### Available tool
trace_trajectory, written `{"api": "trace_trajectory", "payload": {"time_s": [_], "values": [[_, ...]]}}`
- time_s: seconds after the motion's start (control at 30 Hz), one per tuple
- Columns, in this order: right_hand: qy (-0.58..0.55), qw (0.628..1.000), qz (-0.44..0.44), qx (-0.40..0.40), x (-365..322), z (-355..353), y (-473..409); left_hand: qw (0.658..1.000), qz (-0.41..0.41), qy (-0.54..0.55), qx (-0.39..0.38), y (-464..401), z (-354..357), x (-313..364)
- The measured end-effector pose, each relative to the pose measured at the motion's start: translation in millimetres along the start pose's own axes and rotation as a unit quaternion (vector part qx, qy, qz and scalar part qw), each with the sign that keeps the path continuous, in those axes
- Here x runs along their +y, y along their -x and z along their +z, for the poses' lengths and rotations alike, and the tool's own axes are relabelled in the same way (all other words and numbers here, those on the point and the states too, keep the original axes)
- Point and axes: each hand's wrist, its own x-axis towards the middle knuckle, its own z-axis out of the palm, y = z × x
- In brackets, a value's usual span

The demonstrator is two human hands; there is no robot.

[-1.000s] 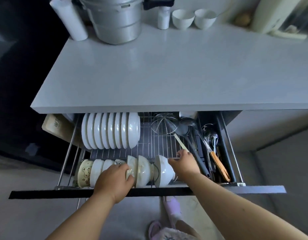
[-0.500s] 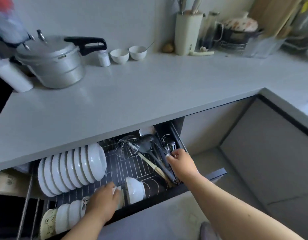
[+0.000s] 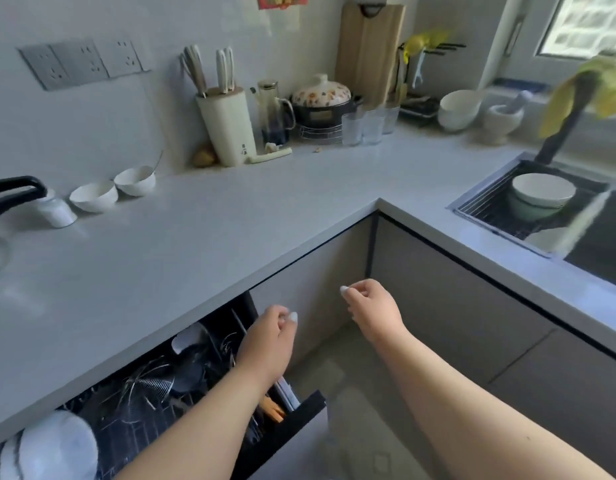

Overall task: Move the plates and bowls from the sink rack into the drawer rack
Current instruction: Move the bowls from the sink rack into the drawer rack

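Both hands are up in the air in front of the cabinets, holding nothing. The left hand (image 3: 268, 341) has its fingers loosely curled in, thumb tip showing at the top, hovering over the right end of the open drawer rack (image 3: 154, 393). The right hand (image 3: 372, 306) is a touch higher and further right, fingers loosely bent too, forefinger tip poking out to the left, with the grey cabinet door behind it. The hands are near each other but apart.

Down in the drawer rack, white plates (image 3: 47, 448) stand on edge at its left end, at the bottom-left corner of the view. To their right sit a wire strainer (image 3: 150, 382) and dark ladles, and at the rack's right end there are utensils with an orange handle.

Over at the far right, the sink rack (image 3: 500, 209) lies across the left end of the sink, carrying a stack of bowls (image 3: 541, 197), a white one on top. Another white dish (image 3: 548, 239) peeks out at the rack's near edge, blurred.

On the worktop, two small white bowls (image 3: 112, 194) sit along the back wall on the left. A knife block (image 3: 227, 128) stands by the back wall, and a flowered pot (image 3: 322, 100) sits in the far corner.
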Motion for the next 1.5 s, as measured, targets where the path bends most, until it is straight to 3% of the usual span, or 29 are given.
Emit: {"api": "trace_trajectory", "payload": {"time_s": [0.27, 0.5, 0.67, 0.8, 1.27, 1.5], "values": [[-0.048, 0.996, 0.037, 0.070, 31, -123, -72, 0.997, 0.057, -0.050, -0.021, -72, 94, 110], [0.131, 0.963, 0.031, 0.233, 73, -240, -111, 0.988, 0.104, -0.080, -0.082, -113, 172, 185], [0.216, 0.954, 0.080, 0.193, 123, -286, -128, 0.979, 0.128, -0.111, -0.113, -128, 207, 226], [0.285, 0.945, 0.061, 0.150, 153, -290, -131, 0.971, 0.141, -0.143, -0.127, -136, 227, 244], [0.403, 0.895, 0.076, 0.178, 128, -332, -146, 0.950, 0.199, -0.202, -0.132, -203, 279, 304], [0.284, 0.927, 0.096, 0.227, 111, -364, -198, 0.910, 0.247, -0.299, -0.148, -269, 300, 323]]}}
